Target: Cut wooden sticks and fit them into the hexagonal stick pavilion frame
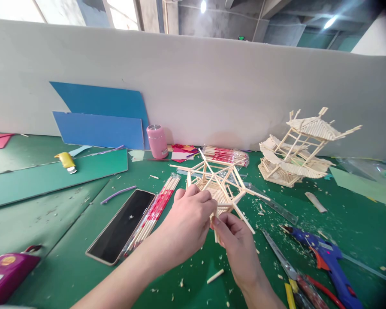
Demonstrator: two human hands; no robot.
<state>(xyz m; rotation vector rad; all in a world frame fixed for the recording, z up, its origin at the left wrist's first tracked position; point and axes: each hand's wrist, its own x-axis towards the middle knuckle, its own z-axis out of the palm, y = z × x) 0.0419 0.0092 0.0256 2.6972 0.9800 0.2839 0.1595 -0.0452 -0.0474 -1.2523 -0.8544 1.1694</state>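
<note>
A pavilion-like frame of thin wooden sticks (pixel 234 197) stands on the green table in front of me, with slatted sticks inside and several sticks jutting outward. My left hand (pixel 191 210) is closed at its near left corner, knuckles up, fingertips partly hidden. Below and to the right, my right hand (pixel 239 242) pinches a near upright of the same frame between thumb and fingers. The two hands nearly meet at this corner. A short loose stick (pixel 215 276) lies on the table below them.
Right: a finished-looking stick pavilion (pixel 296 150), blue glue gun (pixel 324 257), scissors (pixel 281 255) and clear ruler (pixel 273 204). Left: a phone (pixel 124 225), packed sticks (pixel 157 206), yellow tube (pixel 66 161) and purple box (pixel 9 274). Behind: pink flask (pixel 157 141), blue boards (pixel 99 128).
</note>
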